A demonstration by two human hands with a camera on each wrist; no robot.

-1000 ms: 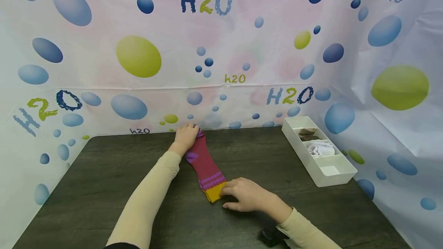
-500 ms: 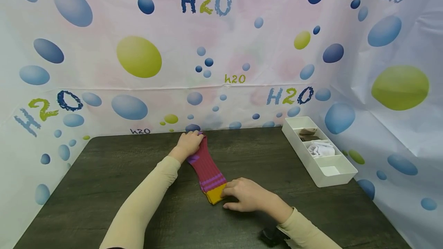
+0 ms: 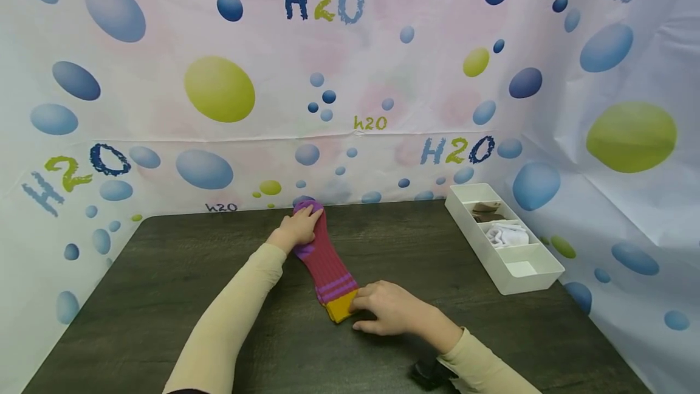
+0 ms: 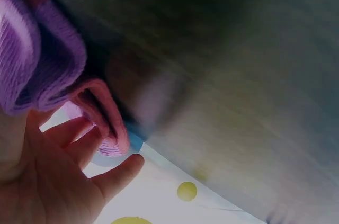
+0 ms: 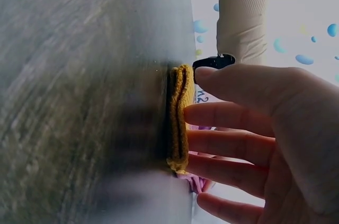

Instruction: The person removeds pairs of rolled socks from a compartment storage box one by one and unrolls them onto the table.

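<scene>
A pair of dark pink socks (image 3: 325, 260) lies stacked on the table, with purple heel and toe parts, purple stripes and yellow cuffs. The yellow cuffs (image 5: 180, 118) show their layered edges in the right wrist view. My left hand (image 3: 298, 227) rests on the foot part near the toe, fingers spread over the knit. In the left wrist view, that hand (image 4: 69, 166) touches the sock edge from the side, and the purple heels (image 4: 58, 60) bulge up. My right hand (image 3: 391, 309) touches the yellow cuffs with its fingertips, the fingers fairly straight and the thumb apart.
A white divided box (image 3: 481, 260) stands at the right of the dark table (image 3: 208, 260). It holds a brown item (image 3: 487, 211) and a white cloth-like bundle (image 3: 507, 235). A patterned curtain (image 3: 339, 65) borders the table. A black object (image 3: 429, 374) sits by the right wrist.
The left hand first moved from the far toe end slightly towards me and right, then lay flatter, uncovering the purple toe. The right hand has stayed at the cuffs.
</scene>
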